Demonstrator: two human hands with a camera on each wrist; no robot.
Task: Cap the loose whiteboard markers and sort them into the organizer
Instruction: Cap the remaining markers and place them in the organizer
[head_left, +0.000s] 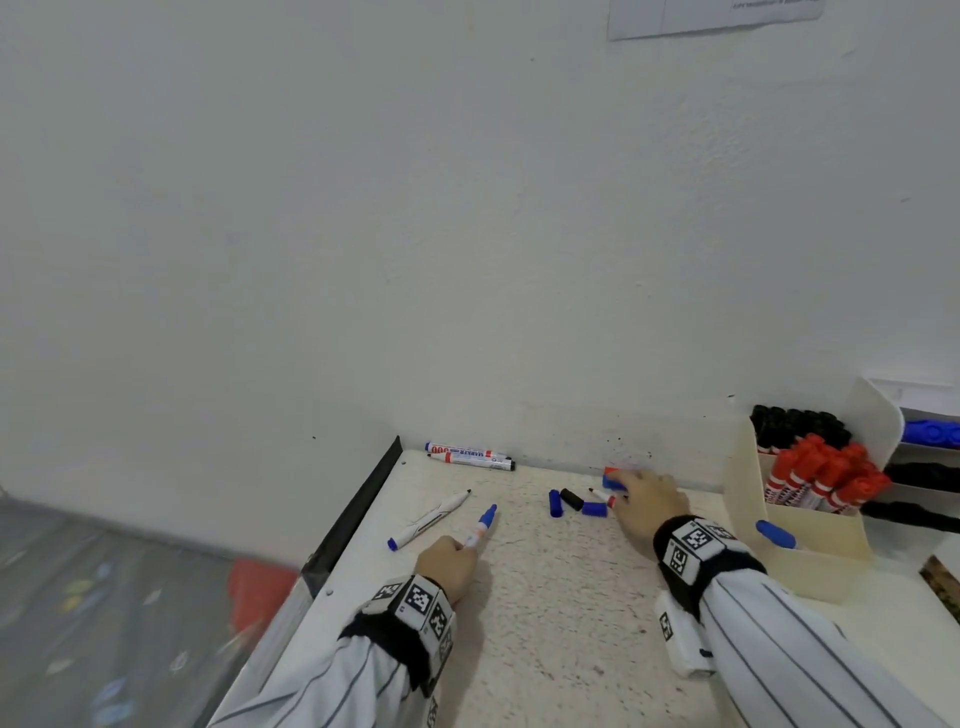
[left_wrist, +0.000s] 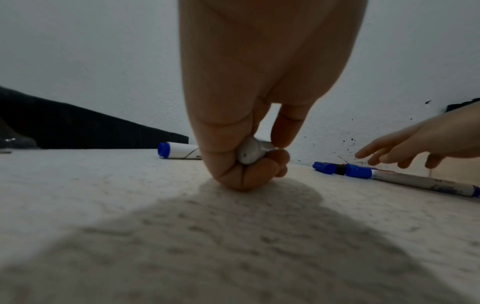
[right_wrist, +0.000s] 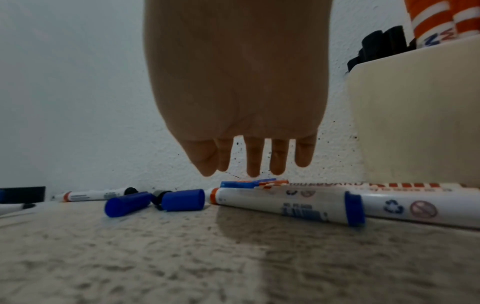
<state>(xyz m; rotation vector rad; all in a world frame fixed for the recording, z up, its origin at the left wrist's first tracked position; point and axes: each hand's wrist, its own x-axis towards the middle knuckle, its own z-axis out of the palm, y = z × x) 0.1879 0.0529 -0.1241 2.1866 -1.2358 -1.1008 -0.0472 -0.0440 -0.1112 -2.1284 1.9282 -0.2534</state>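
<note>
My left hand (head_left: 449, 561) grips a white marker (head_left: 480, 525) by its rear end, with the blue end pointing toward the wall. The left wrist view shows my fingers (left_wrist: 259, 164) curled round the marker's butt (left_wrist: 249, 153), knuckles on the table. My right hand (head_left: 636, 491) reaches with straight fingers (right_wrist: 253, 164) over a blue and red piece (head_left: 613, 478) by the wall and holds nothing. Two blue caps (head_left: 555, 503) (head_left: 594, 508) and a black cap (head_left: 571, 500) lie loose beside it. An uncapped marker (right_wrist: 280, 203) lies under my palm.
An uncapped marker (head_left: 431, 519) lies left of my left hand. Two markers (head_left: 470, 454) rest against the wall. The cream organizer (head_left: 815, 545) stands at the right with red, black and one blue marker (head_left: 776, 534). The table's dark left edge (head_left: 358, 509) is close.
</note>
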